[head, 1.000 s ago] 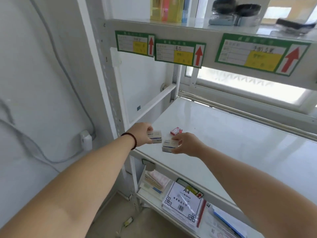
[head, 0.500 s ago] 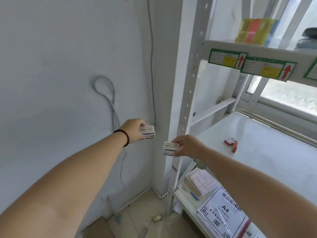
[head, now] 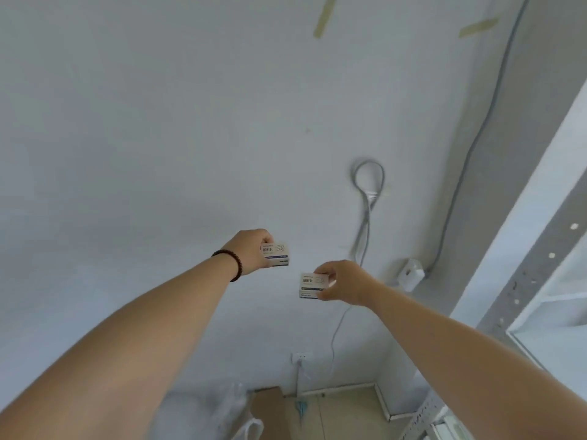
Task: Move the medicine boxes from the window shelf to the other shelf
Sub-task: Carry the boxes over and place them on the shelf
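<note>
My left hand (head: 254, 250), with a dark bead bracelet at the wrist, grips a small white medicine box (head: 278, 255) with blue print. My right hand (head: 344, 282) grips a second white medicine box (head: 311, 285) of the same kind, slightly lower and to the right. Both boxes are held out in the air in front of a plain white wall. Only the grey upright post of the window shelf (head: 536, 258) shows at the right edge. No other shelf is in view.
A grey cable loop (head: 368, 182) hangs on the wall with a white adapter (head: 411, 274) beside it. A wall socket (head: 300, 357) sits low down. A cardboard piece (head: 270, 411) and a plastic bag (head: 228, 411) lie on the floor below.
My view has swung left, away from the window shelf to the bare wall. Both hands carried their boxes off the shelf and keep hold of them.
</note>
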